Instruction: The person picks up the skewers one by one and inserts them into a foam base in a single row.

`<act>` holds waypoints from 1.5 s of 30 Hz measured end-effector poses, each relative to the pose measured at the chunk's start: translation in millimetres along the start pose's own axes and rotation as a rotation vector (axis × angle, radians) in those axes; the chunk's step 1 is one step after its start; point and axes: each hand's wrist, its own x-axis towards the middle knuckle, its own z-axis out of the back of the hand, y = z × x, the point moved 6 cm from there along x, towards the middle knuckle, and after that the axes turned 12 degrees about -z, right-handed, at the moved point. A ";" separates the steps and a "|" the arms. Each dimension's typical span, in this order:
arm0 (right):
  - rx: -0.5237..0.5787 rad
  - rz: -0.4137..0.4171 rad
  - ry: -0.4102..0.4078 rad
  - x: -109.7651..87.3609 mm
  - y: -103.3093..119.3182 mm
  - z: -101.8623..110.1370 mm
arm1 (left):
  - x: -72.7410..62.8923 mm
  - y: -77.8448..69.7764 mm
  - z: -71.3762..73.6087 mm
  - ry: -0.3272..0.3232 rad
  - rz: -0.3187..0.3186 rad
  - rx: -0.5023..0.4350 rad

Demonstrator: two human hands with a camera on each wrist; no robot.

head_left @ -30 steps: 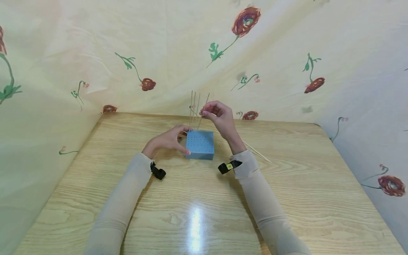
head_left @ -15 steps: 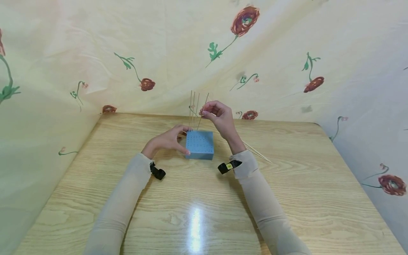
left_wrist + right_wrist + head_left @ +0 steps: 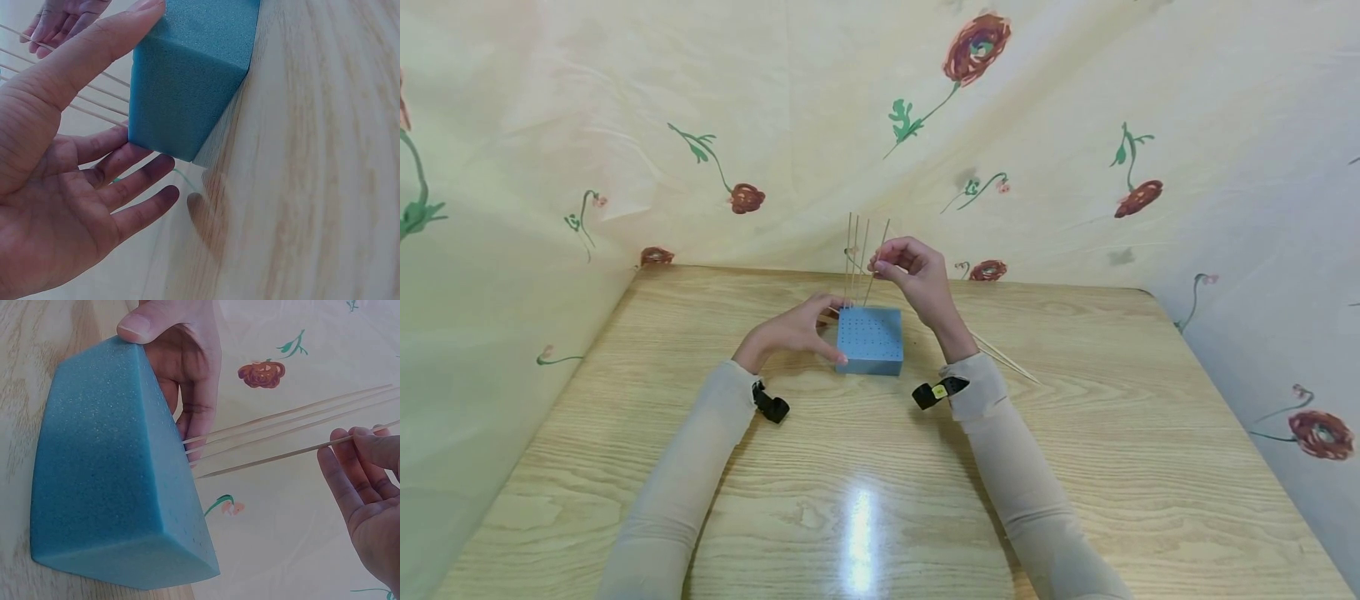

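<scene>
A blue foam block (image 3: pixel 871 337) with rows of small holes in its top sits on the table. My left hand (image 3: pixel 797 329) holds its left side, thumb at the near corner and fingers at the far one. Three thin wooden skewers (image 3: pixel 287 414) stand in holes along the far left edge of the block. My right hand (image 3: pixel 917 271) pinches another skewer (image 3: pixel 269 460) between thumb and fingertips, above the block's far edge. This skewer tilts, its top leaning right, and its pointed lower end meets the block's top beside the standing ones.
Loose skewers (image 3: pixel 1011 364) lie on the wooden table (image 3: pixel 775 500) to the right of the block, partly behind the right forearm. A flower-patterned cloth (image 3: pixel 820 108) hangs behind the table and along its sides.
The top of the skewer in my right hand has tipped very slightly left. Both hands and the foam block have kept their places.
</scene>
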 end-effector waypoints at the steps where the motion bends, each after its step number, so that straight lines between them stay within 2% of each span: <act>1: -0.004 0.002 0.001 0.0 0.1 -0.2 | 0.1 -0.1 0.0 0.000 0.000 0.000; 45: -0.097 0.018 0.003 -2.8 2.7 -8.0 | 0.7 -0.7 0.0 -0.011 -0.012 -0.013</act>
